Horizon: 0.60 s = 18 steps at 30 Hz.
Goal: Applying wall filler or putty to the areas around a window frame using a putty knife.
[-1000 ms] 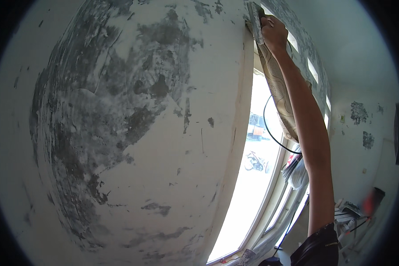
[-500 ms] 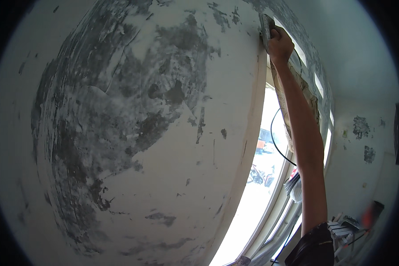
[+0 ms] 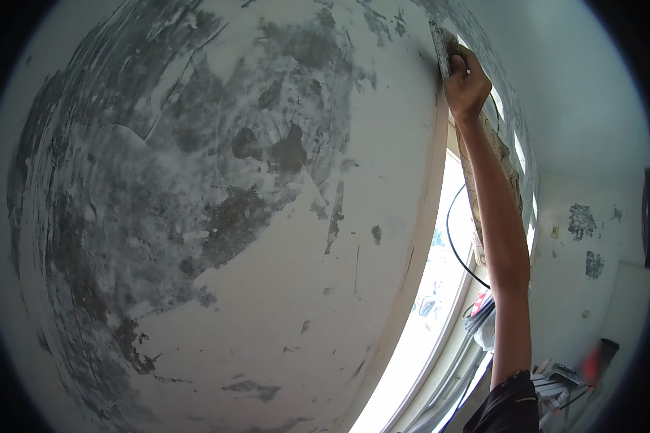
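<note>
My right arm stretches up along the window side, and my right hand is closed round the handle of a plastering trowel. The trowel's narrow, putty-smeared blade is seen nearly edge-on. It sits against the wall's edge, above the top of the window opening; whether the whole blade touches cannot be made out. The wall beside it is pale, with large grey patches and streaks over its left and upper parts. My left hand is out of the picture.
A bright window opens right of the wall edge. A black cable loops before it, and a patterned brownish strip hangs behind my forearm. Cluttered items stand at lower right, near a blurred red-and-black object.
The view has shifted a little, and the wall's patches appear further left. My right hand and the trowel show slightly lower and further right, still at the wall's edge.
</note>
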Motion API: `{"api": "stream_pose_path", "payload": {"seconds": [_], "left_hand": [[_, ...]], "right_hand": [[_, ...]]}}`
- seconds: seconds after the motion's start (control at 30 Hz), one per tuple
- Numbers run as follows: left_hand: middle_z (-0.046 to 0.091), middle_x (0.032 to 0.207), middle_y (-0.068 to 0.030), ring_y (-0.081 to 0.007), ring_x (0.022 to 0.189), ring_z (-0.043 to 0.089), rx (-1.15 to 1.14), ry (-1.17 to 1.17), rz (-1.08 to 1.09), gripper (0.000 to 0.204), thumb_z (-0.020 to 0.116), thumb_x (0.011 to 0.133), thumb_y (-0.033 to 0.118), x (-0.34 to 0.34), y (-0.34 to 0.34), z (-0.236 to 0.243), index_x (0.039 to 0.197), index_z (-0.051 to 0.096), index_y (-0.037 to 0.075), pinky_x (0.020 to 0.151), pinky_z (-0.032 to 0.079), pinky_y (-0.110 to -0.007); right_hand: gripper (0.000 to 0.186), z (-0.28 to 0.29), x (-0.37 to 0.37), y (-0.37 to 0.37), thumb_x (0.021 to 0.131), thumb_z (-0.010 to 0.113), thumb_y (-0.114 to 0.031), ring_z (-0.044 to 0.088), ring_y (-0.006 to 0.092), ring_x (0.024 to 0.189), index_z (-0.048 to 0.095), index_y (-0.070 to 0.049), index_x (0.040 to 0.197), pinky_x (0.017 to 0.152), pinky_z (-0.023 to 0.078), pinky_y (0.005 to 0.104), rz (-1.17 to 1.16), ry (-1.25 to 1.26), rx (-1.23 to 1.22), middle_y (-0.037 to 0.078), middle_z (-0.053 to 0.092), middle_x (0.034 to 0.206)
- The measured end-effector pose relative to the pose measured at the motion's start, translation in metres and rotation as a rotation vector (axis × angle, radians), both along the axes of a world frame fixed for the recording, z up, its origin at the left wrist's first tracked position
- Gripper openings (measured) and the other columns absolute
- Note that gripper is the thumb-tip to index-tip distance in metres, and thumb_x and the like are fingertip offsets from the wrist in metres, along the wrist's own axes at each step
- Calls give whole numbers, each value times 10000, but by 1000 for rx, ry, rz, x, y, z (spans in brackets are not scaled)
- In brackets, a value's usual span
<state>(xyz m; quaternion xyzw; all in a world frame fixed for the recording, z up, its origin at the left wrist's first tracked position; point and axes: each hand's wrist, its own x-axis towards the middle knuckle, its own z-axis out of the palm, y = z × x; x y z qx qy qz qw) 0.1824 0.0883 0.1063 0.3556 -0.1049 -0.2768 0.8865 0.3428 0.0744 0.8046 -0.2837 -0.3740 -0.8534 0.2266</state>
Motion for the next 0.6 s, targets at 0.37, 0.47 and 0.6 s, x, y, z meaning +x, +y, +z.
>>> {"api": "stream_pose_path", "payload": {"seconds": [0.37,0.47,0.6], "left_hand": [[383,530,56,-48,378,304,-28,-102,-36,298,634,905,254,18,-17,-11,683,459,159,333,224,-248],[385,529,55,-47,377,301,-35,-124,-37,309,633,908,263,20,-23,-10,675,459,159,334,224,-250],[388,528,53,-45,376,298,-39,-163,-47,325,633,912,275,19,-31,-11,663,460,159,336,224,-253]], "right_hand": [[226,16,-18,-9,890,571,-172,691,304,825,700,-88,1054,766,511,360,-60,102,-104,162,705,877],[242,16,-20,-11,916,565,-196,685,280,851,686,-77,1088,800,498,334,-114,208,-150,156,707,934],[224,15,-22,-15,898,571,-188,691,302,833,704,-126,1067,774,511,360,-106,155,-147,149,710,883]]}}
